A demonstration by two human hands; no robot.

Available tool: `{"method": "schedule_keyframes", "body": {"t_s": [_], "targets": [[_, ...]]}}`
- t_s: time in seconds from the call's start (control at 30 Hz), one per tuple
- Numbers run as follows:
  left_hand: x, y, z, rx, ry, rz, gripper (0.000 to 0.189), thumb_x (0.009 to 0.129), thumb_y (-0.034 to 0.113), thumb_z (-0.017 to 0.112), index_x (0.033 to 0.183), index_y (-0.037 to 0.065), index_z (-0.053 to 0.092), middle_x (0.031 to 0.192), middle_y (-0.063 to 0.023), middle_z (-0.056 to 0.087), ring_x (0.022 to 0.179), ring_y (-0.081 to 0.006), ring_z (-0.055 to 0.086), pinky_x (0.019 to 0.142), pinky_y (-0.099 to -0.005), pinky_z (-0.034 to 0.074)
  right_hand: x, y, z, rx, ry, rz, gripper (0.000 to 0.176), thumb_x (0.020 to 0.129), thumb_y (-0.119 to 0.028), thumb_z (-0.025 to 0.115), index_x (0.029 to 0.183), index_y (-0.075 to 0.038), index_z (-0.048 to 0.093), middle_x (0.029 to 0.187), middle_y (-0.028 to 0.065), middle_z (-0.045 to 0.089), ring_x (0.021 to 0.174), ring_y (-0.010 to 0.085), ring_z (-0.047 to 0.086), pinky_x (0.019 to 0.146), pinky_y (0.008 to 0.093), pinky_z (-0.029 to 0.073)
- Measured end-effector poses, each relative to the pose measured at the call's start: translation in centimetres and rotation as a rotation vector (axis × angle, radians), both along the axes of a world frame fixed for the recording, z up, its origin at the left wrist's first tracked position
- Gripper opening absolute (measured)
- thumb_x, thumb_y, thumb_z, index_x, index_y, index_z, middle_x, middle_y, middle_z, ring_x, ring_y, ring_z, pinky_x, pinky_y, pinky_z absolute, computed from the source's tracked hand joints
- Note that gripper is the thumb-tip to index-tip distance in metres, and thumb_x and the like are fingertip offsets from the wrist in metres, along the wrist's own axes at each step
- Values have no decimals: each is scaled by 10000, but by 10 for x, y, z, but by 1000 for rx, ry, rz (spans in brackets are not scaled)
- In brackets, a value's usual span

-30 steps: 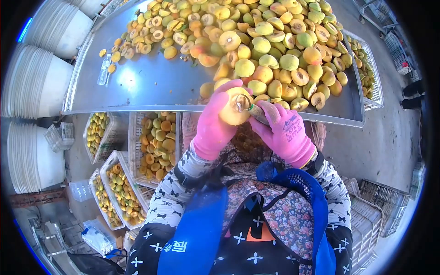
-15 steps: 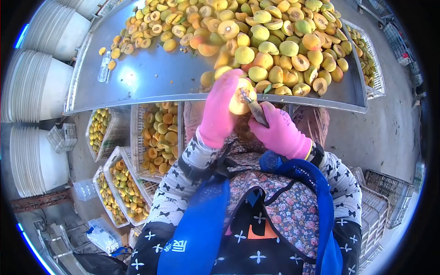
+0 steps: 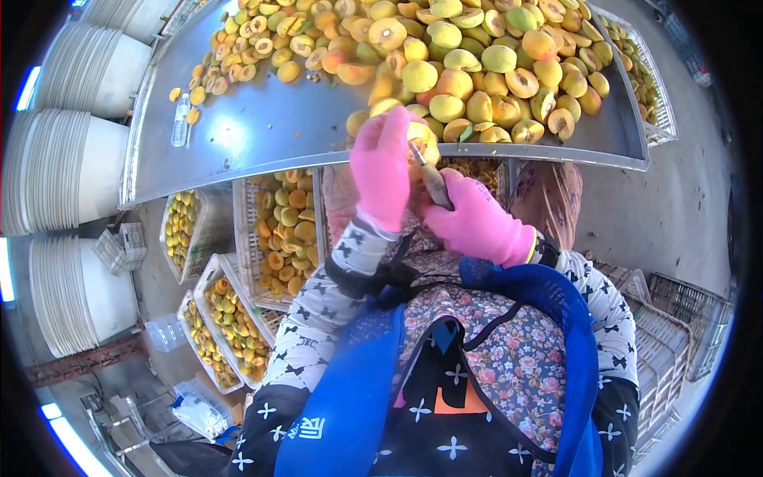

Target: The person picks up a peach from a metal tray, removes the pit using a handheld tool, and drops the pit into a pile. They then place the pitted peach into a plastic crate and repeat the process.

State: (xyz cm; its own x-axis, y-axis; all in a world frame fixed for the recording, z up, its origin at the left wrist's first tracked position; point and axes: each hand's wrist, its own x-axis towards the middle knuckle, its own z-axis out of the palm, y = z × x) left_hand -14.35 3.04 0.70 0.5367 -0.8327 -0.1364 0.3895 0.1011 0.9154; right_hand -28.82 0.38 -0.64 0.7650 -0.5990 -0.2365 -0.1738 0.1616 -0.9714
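Note:
My left hand (image 3: pixel 381 168), in a pink glove, is closed around a halved yellow peach (image 3: pixel 424 141) at the front edge of the metal table. My right hand (image 3: pixel 481 221), also gloved in pink, grips the handle of a small pitting knife (image 3: pixel 434 184). The knife's narrow metal tip is against the peach's cut face; my left fingers hide part of the fruit. Just beyond my hands lies a large heap of yellow peaches (image 3: pixel 485 87), many of them cut in half, some with pits still in them.
The metal table (image 3: pixel 238 171) has a raised rim. A plastic bottle (image 3: pixel 181 121) lies on its left part. Below stand crates of peach halves, one crate (image 3: pixel 248 238) near my left arm. Stacked white tubs (image 3: pixel 67 171) line the left; more crates (image 3: pixel 656 358) stand at right.
My left hand has turned more upright around the peach half, and the knife tip has shifted slightly on its cut face. The whole view has tilted a little.

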Motion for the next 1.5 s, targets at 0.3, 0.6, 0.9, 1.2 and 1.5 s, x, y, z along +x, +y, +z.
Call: {"method": "schedule_keyframes", "body": {"t_s": [0.3,0.6,0.9,1.2,1.5], "targets": [[-3,0,-20,-4,-439,146,330,1015,305,568,1026,-22,608,890,-120,666,756,-230,689,641,-332,593,-2,-4,13,364,83,103,244,868,-176,650,1002,-12,529,709,63,603,541,173,583,484,320,460],[1,-2,-12,-31,10,14,342,1025,309,553,1103,-23,572,893,-127,666,745,-239,692,646,-351,602,9,3,-31,-236,-13,-45,183,880,-144,633,983,-42,522,676,34,539,508,137,540,444,311,426],[5,-9,-38,-24,-284,155,232,1008,223,591,1073,1,614,898,-92,677,771,-158,647,670,-276,553,5,-13,10,505,5,123,182,878,-156,625,963,-21,538,687,44,532,457,143,507,413,276,412],[2,4,-27,-24,-153,67,254,1019,249,579,1091,11,629,975,-71,667,853,-111,607,768,-241,502,15,-1,-22,270,26,-7,175,893,-142,628,969,-50,499,683,43,534,473,127,514,402,289,407],[4,-4,-21,-1,-210,87,233,992,227,623,1033,-2,639,933,-94,702,779,-142,669,672,-250,534,6,-3,10,559,-43,96,168,867,-105,620,964,-30,504,684,41,530,464,139,512,401,301,414]]}}
